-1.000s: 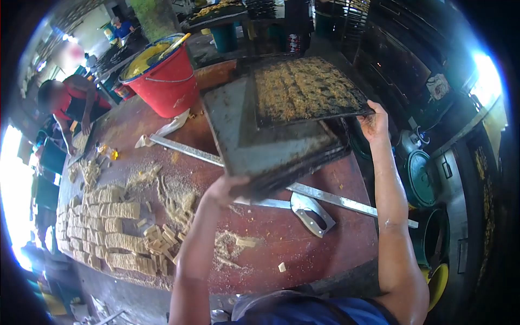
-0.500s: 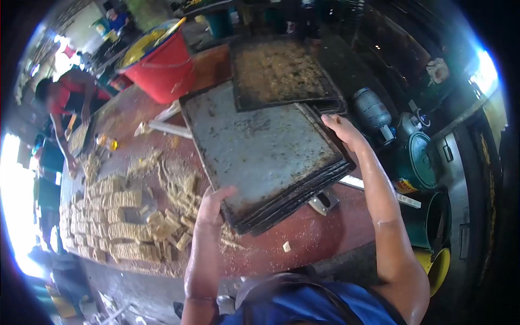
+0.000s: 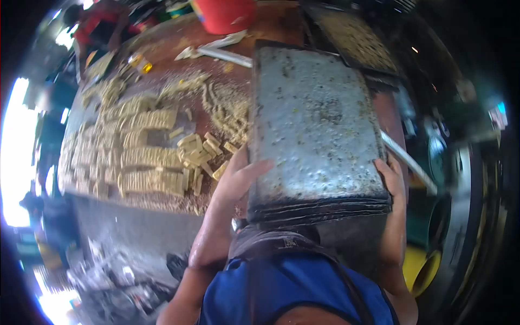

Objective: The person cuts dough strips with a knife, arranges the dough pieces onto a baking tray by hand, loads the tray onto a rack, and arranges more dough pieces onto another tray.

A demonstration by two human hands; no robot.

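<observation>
A stack of flat metal trays (image 3: pixel 319 122) lies at the table's front edge, close to my body. My left hand (image 3: pixel 244 173) grips its left side, thumb on top of the upper tray. On the opposite side my right hand (image 3: pixel 391 172) holds the edge, its fingers partly hidden. The top tray is bare grey metal with dark spots. Behind the stack, at the upper right, lies another tray covered with a brown crumbly layer (image 3: pixel 357 40). A metal bar (image 3: pixel 409 160) sticks out from beneath the stack's right side.
Rows of cut pale pieces (image 3: pixel 146 157) and loose crumbs cover the table's left part. A red bucket (image 3: pixel 225 15) stands at the back, near a white cloth (image 3: pixel 233 39). A person in red (image 3: pixel 100 27) works at the far left. A yellow container (image 3: pixel 421 271) is at the lower right.
The tray stack has come toward my body and turned straighter, with both hands on its sides. My right hand let go of the crumb-covered tray, which now lies behind. The view has tilted down.
</observation>
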